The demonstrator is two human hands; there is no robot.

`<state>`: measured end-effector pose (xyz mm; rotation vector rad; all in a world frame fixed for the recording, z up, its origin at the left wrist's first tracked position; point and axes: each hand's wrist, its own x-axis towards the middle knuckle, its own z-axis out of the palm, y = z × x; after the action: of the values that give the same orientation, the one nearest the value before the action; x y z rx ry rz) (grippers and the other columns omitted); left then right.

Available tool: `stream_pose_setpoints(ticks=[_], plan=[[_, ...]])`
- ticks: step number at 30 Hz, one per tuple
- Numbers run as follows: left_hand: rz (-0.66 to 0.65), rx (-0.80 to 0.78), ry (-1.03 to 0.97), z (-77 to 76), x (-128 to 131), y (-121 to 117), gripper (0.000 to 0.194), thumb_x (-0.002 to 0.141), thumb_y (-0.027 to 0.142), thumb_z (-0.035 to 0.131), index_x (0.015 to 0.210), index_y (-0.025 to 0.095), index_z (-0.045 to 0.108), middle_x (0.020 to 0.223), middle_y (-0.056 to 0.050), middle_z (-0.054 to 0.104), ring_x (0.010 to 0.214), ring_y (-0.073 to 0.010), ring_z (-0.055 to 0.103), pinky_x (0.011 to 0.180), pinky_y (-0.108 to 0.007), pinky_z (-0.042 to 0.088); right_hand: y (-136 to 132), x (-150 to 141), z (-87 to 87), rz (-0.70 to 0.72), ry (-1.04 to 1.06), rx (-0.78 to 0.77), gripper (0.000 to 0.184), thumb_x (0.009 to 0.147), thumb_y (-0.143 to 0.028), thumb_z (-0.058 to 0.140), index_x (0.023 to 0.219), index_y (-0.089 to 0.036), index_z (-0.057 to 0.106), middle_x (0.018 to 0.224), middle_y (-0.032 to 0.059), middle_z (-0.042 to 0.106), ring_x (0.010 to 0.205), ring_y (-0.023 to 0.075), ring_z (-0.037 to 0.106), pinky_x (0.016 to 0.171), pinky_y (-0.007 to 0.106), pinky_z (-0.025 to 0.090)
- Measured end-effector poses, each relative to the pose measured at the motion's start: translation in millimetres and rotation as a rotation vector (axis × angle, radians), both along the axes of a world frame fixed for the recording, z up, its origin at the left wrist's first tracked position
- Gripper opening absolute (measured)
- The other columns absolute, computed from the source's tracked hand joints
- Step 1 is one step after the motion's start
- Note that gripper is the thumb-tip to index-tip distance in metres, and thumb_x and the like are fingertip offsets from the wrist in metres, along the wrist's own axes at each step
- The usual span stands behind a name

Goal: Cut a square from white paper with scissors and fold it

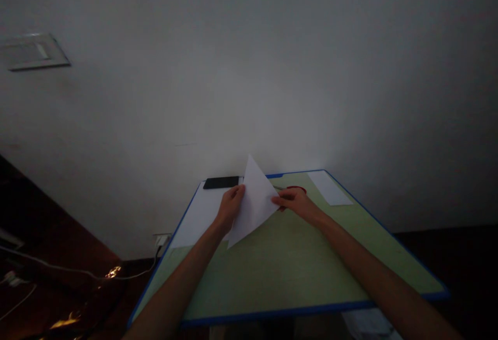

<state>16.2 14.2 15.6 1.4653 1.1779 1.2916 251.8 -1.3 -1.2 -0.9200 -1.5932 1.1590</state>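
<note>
A white sheet of paper (254,202) is held up above the table, its outline roughly triangular with one corner pointing up. My left hand (230,206) grips its left edge, thumb and fingers closed on it. On the opposite side, my right hand (295,202) pinches the right corner between thumb and fingers. Just behind my right hand lies a pair of scissors with a red handle (298,188), partly hidden by the hand and the paper. More white paper (194,221) lies flat under and left of my left hand.
The green table (272,272) has a blue edge and stands against a grey wall (249,70). A black flat object (221,182) lies at the back left, and a white paper strip (330,188) at the back right. A white cable (89,273) runs to a wall socket (161,240).
</note>
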Motion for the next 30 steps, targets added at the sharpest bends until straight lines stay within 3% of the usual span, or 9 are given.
stream_pose_setpoints(ticks=[3, 6, 8, 11, 14, 17, 20, 26, 30], plan=[[0.023, -0.036, -0.023, 0.7, 3.6, -3.0, 0.059, 0.08, 0.061, 0.063, 0.117, 0.015, 0.061, 0.096, -0.01, 0.071, 0.083, -0.0227, 0.065, 0.069, -0.031, 0.05, 0.0, -1.6, 0.3, -0.042, -0.03, 0.037, 0.036, 0.072, -0.052, 0.076, 0.074, -0.016, 0.074, 0.067, 0.002, 0.066, 0.061, 0.0149, 0.058, 0.06, 0.029, 0.048], [0.001, -0.026, -0.012, 7.8, 8.3, -11.5, 0.072, 0.08, 0.06, 0.066, 0.135, 0.018, 0.046, 0.119, -0.016, 0.065, 0.099, -0.0256, 0.065, 0.08, -0.036, 0.052, -2.9, -3.1, 4.4, -0.122, -0.053, 0.052, 0.038, 0.071, -0.054, 0.076, 0.065, -0.017, 0.069, 0.061, 0.0004, 0.061, 0.058, 0.0141, 0.054, 0.057, 0.028, 0.043], [-0.045, -0.027, 0.008, 12.0, 11.4, -18.5, 0.091, 0.076, 0.059, 0.071, 0.147, 0.018, 0.031, 0.136, -0.021, 0.053, 0.111, -0.0282, 0.061, 0.088, -0.038, 0.051, -4.9, -3.7, 7.7, -0.194, -0.048, 0.043, 0.041, 0.069, -0.055, 0.077, 0.061, -0.017, 0.064, 0.058, -0.0011, 0.058, 0.055, 0.0129, 0.05, 0.054, 0.027, 0.039], [-0.194, 0.037, 0.158, 11.1, 15.1, -27.1, 0.135, 0.057, 0.047, 0.089, 0.156, 0.025, 0.0, 0.151, -0.024, 0.033, 0.125, -0.0337, 0.051, 0.099, -0.045, 0.047, -5.9, -4.1, 10.2, -0.282, -0.035, 0.032, 0.046, 0.066, -0.058, 0.077, 0.057, -0.018, 0.056, 0.054, -0.0037, 0.051, 0.052, 0.0111, 0.044, 0.05, 0.025, 0.032], [-0.325, 0.124, 0.221, 4.1, 17.3, -30.7, 0.151, 0.048, 0.038, 0.094, 0.155, 0.029, -0.012, 0.152, -0.024, 0.028, 0.123, -0.0351, 0.052, 0.101, -0.052, 0.045, -4.8, -4.2, 9.4, -0.312, -0.035, 0.045, 0.048, 0.065, -0.059, 0.077, 0.058, -0.02, 0.051, 0.053, -0.005, 0.047, 0.051, 0.0105, 0.041, 0.049, 0.025, 0.027], [-0.353, 0.098, 0.144, 2.3, 17.4, -30.7, 0.145, 0.054, 0.037, 0.092, 0.154, 0.03, -0.012, 0.15, -0.023, 0.034, 0.119, -0.0332, 0.056, 0.101, -0.052, 0.046, -3.5, -3.3, 7.9, -0.324, -0.05, 0.063, 0.05, 0.067, -0.063, 0.074, 0.057, -0.02, 0.049, 0.052, -0.0053, 0.045, 0.05, 0.0105, 0.04, 0.049, 0.025, 0.027], [-0.315, 0.009, 0.003, 10.2, 15.5, -30.4, 0.127, 0.065, 0.037, 0.086, 0.155, 0.03, -0.004, 0.139, -0.018, 0.05, 0.116, -0.0316, 0.059, 0.1, -0.049, 0.047, -2.6, -1.1, 7.5, -0.34, -0.064, 0.085, 0.053, 0.07, -0.066, 0.069, 0.055, -0.02, 0.047, 0.05, -0.0053, 0.044, 0.049, 0.0105, 0.039, 0.05, 0.025, 0.027], [-0.222, -0.177, -0.342, 25.9, 9.0, -27.6, 0.074, 0.075, 0.035, 0.075, 0.141, 0.024, 0.044, 0.123, -0.011, 0.066, 0.101, -0.0283, 0.067, 0.088, -0.04, 0.054, 0.6, 5.9, 3.8, -0.364, -0.063, 0.058, 0.049, 0.075, -0.061, 0.067, 0.054, -0.02, 0.048, 0.049, -0.0056, 0.043, 0.049, 0.0105, 0.041, 0.051, 0.025, 0.03], [-0.193, -0.368, -0.48, 26.8, 3.8, -23.8, 0.049, 0.078, 0.035, 0.068, 0.122, 0.014, 0.06, 0.106, -0.013, 0.073, 0.087, -0.0268, 0.071, 0.074, -0.036, 0.057, 6.5, 11.2, -2.1, -0.339, -0.008, -0.011, 0.035, 0.071, -0.051, 0.072, 0.064, -0.019, 0.059, 0.059, -0.0029, 0.057, 0.055, 0.0129, 0.052, 0.054, 0.025, 0.038]])
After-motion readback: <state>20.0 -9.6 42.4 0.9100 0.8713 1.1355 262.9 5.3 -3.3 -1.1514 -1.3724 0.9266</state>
